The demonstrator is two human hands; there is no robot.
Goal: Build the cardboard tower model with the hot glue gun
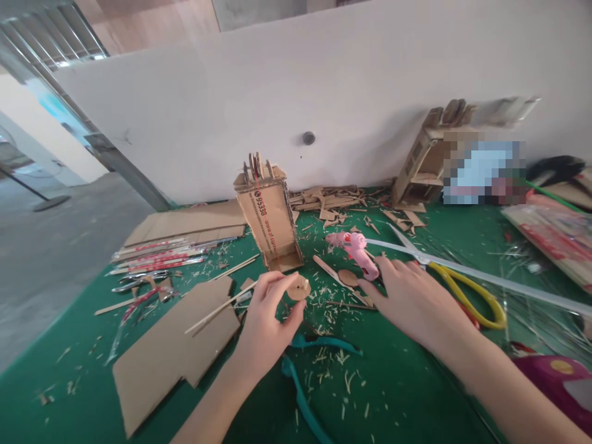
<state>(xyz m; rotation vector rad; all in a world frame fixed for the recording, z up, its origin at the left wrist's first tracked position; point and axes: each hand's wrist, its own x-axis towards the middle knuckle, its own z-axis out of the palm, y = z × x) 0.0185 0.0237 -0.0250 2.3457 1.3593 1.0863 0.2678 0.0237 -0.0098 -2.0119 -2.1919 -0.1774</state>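
Between the thumb and fingers of my left hand (272,317), a small round cardboard disc (298,288) is pinched; a dark hole shows in its face. My right hand (411,296) is at the handle end of a pink glue gun (358,250), thumb and fingers apart on either side of it; whether they touch is hard to see. From the back of the gun a long whitish stick (485,277) runs to the right. Another cardboard disc (348,277) lies below the gun. Behind my left hand stands an open cardboard box structure (268,216) with upright pieces on top.
Teal-handled pliers (303,388) lie below my left hand, and yellow-handled scissors (490,308) beside my right forearm. Flat cardboard (171,357), thin sticks (217,308) and scraps (328,200) lie on the green table (383,394). A second cardboard structure (411,166) stands by the wall.
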